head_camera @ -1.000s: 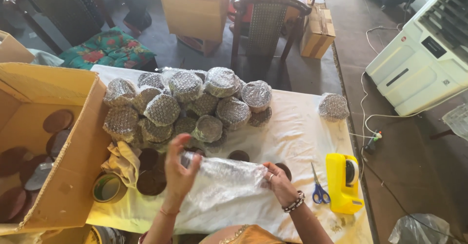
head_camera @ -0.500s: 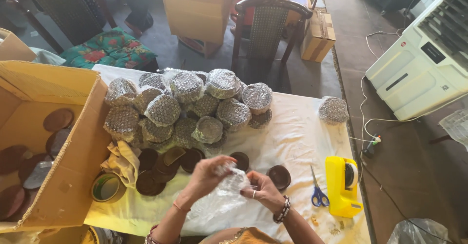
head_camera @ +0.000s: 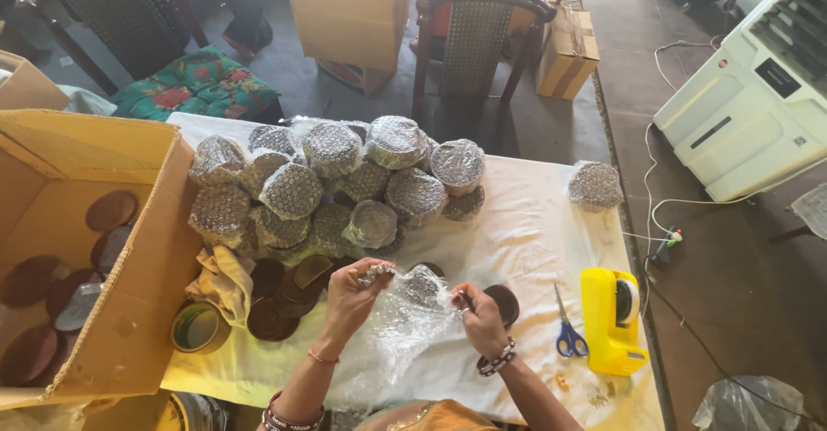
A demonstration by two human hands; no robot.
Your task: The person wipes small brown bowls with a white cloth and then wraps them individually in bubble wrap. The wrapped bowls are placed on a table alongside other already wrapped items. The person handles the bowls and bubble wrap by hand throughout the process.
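step: I see wrapping underway | left hand (head_camera: 351,291) pinches bubble wrap (head_camera: 403,315) edge | right hand (head_camera: 479,315) grips its other side, dark disc (head_camera: 422,286) between hands | next, I judge: needs tape dispenser (head_camera: 610,321), right of right hand

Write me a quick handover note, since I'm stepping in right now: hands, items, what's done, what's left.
Left hand: grip on the bubble wrap sheet, upper edge.
Right hand: grip on the same sheet, which encloses a dark round disc.
Done: pile of wrapped discs at mid-table, one wrapped disc apart on the right.
Left: unwrapped discs beside the left hand, more in the cardboard box.
Scissors and tape dispenser lie to the right.
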